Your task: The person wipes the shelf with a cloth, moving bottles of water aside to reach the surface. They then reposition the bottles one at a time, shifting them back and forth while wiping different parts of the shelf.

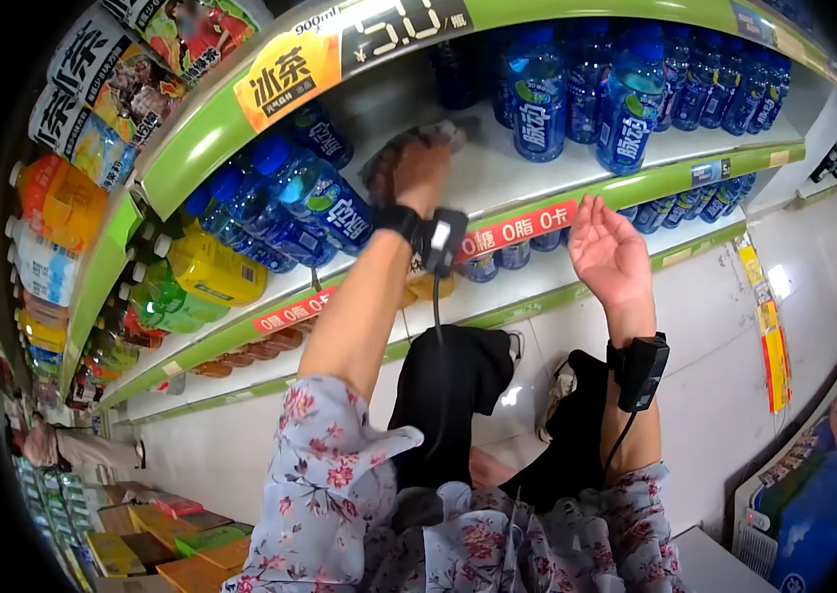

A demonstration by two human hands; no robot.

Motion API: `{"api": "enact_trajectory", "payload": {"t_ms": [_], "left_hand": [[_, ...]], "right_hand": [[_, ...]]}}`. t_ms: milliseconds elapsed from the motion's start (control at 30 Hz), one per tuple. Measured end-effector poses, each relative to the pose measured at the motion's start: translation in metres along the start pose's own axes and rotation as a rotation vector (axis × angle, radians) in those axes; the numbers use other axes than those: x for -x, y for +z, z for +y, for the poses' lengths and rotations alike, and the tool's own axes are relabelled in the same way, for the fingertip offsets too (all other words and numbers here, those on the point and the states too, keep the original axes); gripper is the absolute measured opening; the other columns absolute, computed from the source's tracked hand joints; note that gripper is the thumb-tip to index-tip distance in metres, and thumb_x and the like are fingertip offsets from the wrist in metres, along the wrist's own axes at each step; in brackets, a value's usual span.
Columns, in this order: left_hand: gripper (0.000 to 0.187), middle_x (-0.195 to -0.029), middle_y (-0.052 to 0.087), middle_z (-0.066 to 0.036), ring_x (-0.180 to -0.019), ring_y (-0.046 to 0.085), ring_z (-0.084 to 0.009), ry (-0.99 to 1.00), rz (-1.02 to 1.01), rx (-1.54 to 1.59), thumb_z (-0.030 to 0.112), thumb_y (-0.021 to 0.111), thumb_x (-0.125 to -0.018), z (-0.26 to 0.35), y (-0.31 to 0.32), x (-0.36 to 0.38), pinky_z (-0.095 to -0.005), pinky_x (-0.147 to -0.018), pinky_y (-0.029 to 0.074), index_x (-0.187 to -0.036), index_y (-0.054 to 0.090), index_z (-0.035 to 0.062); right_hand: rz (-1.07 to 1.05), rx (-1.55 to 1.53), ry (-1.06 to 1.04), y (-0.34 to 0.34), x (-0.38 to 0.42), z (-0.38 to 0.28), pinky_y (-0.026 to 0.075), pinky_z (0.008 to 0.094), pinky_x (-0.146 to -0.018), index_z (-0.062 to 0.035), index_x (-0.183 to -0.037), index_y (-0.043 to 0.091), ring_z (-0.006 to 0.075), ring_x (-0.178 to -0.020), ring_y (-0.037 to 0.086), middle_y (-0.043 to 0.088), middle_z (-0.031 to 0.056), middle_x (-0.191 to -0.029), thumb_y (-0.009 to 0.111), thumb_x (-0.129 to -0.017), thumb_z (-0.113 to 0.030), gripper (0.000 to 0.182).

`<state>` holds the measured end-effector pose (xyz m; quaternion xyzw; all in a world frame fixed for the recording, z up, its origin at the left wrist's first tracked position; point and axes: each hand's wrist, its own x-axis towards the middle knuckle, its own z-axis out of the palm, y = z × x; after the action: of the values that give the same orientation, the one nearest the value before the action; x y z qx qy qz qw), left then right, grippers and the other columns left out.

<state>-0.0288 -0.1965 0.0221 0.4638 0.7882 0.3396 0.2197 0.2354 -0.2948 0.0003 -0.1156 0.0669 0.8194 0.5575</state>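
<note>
My left hand reaches onto the white shelf between two groups of blue bottles. Its fingers press on a crumpled greyish cloth, blurred by motion. Just left of it stand blue-capped bottles, one tilted. My right hand is palm up in front of the green shelf edge, fingers loosely curled and apart, holding nothing. Behind it on the shelf are more blue bottles. Both wrists wear black devices with cables.
Yellow and green bottles line the shelf at left. Lower shelves hold more bottles below the red label strip. A person's legs show at far left. Boxes lie lower left; a blue printed cabinet stands right.
</note>
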Motion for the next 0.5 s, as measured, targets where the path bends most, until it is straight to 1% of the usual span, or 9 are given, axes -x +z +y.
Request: {"api": "enact_trajectory", "payload": {"t_ms": [100, 167, 233, 267, 367, 400, 500], "left_hand": [[0.072, -0.123, 0.048, -0.023, -0.122, 0.039, -0.0375, 0.020, 0.161, -0.130, 0.054, 0.050, -0.073, 0.001, -0.002, -0.043, -0.0452, -0.102, 0.026, -0.122, 0.046, 0.0021], [0.071, -0.126, 0.048, -0.021, -0.119, 0.043, -0.0370, 0.073, 0.236, -0.303, 0.053, 0.053, -0.069, -0.030, 0.020, -0.110, -0.0451, -0.098, 0.031, -0.119, 0.049, 0.0029], [0.065, -0.123, 0.053, -0.018, -0.113, 0.049, -0.0348, 0.012, 0.331, -0.392, 0.050, 0.054, -0.069, -0.013, 0.019, -0.108, -0.0443, -0.095, 0.036, -0.112, 0.055, 0.0026], [0.047, -0.109, 0.063, -0.013, -0.103, 0.058, -0.0307, 0.022, 0.039, -0.217, 0.043, 0.054, -0.071, 0.025, -0.014, -0.062, -0.0433, -0.090, 0.041, -0.097, 0.064, 0.0060], [0.031, -0.100, 0.067, -0.011, -0.096, 0.062, -0.0288, 0.353, 0.097, -0.582, 0.034, 0.055, -0.075, -0.013, 0.002, -0.146, -0.0437, -0.085, 0.045, -0.087, 0.069, 0.0093], [0.031, -0.111, 0.063, -0.012, -0.104, 0.058, -0.0298, 0.493, -0.012, -0.943, 0.030, 0.050, -0.081, -0.008, -0.005, -0.154, -0.0467, -0.088, 0.044, -0.101, 0.067, 0.0131], [0.038, -0.121, 0.057, -0.012, -0.112, 0.054, -0.0296, 0.496, 0.041, -0.818, 0.033, 0.043, -0.086, -0.015, -0.012, -0.175, -0.0473, -0.093, 0.042, -0.112, 0.061, 0.0131]], "right_hand": [[-0.020, -0.012, 0.016, -0.003, 0.001, -0.006, 0.048, 0.0295, -0.079, -0.0019, -0.104, 0.053, 0.0185, -0.094, 0.058, 0.058, 0.0076, -0.108, 0.050, -0.089, -0.009, 0.017], [-0.020, -0.023, 0.009, -0.004, 0.005, -0.010, 0.048, 0.0295, -0.079, -0.0022, -0.104, 0.053, 0.0183, -0.094, 0.058, 0.058, 0.0074, -0.108, 0.050, -0.089, -0.009, 0.017], [-0.005, -0.032, -0.009, -0.002, 0.008, -0.013, 0.048, 0.0295, -0.079, -0.0026, -0.104, 0.054, 0.0182, -0.093, 0.059, 0.058, 0.0073, -0.108, 0.050, -0.089, -0.009, 0.016], [-0.007, -0.043, -0.007, -0.001, 0.009, -0.015, 0.048, 0.0295, -0.079, -0.0027, -0.103, 0.054, 0.0181, -0.093, 0.059, 0.059, 0.0072, -0.107, 0.049, -0.089, -0.009, 0.016], [-0.011, -0.065, 0.003, -0.001, 0.012, -0.018, 0.049, 0.0295, -0.080, -0.0027, -0.103, 0.054, 0.0180, -0.092, 0.059, 0.060, 0.0071, -0.105, 0.049, -0.090, -0.010, 0.016], [-0.018, -0.064, 0.004, -0.001, 0.012, -0.020, 0.049, 0.0294, -0.080, -0.0027, -0.103, 0.054, 0.0180, -0.092, 0.059, 0.060, 0.0072, -0.105, 0.048, -0.090, -0.010, 0.015], [-0.011, -0.070, -0.009, 0.003, 0.014, -0.019, 0.050, 0.0291, -0.079, -0.0026, -0.103, 0.054, 0.0181, -0.092, 0.059, 0.061, 0.0075, -0.104, 0.048, -0.091, -0.010, 0.015]]}}
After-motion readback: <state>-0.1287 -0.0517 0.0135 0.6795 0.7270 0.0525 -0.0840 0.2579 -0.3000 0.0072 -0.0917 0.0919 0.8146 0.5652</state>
